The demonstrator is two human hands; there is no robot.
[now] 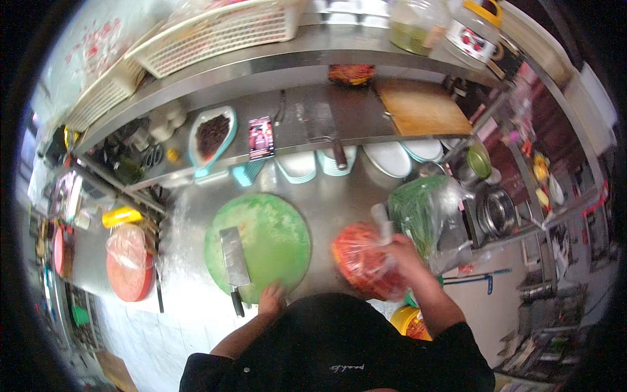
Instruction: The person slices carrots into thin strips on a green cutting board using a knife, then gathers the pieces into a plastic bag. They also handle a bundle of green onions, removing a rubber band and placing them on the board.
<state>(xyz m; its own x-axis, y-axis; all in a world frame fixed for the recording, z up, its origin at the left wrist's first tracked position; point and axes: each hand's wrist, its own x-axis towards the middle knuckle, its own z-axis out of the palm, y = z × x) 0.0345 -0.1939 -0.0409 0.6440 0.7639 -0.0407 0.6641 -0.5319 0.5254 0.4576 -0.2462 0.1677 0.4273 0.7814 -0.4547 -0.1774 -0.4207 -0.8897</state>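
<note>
A round green cutting board [274, 235] lies on the steel worktop before me. Across its left part rests a cleaver [235, 259], its black handle pointing towards me past the rim. My left hand [272, 297] touches the board's near edge, right of that handle, and holds nothing that I can see. To the right of the board, my right hand [402, 252] grips a clear plastic bag of red food [365, 259] near its upper right side. What the food is stays unclear through the plastic. A blurred whitish thing [383, 224] shows just above these fingers.
Behind the red bag lies a clear bag of green vegetables [416, 210]. Stacked dishes [296, 171] line the back beneath a shelf bearing a phone [261, 138], another cleaver [321, 120] and a wooden board [426, 108]. A pink round board [128, 274] sits left.
</note>
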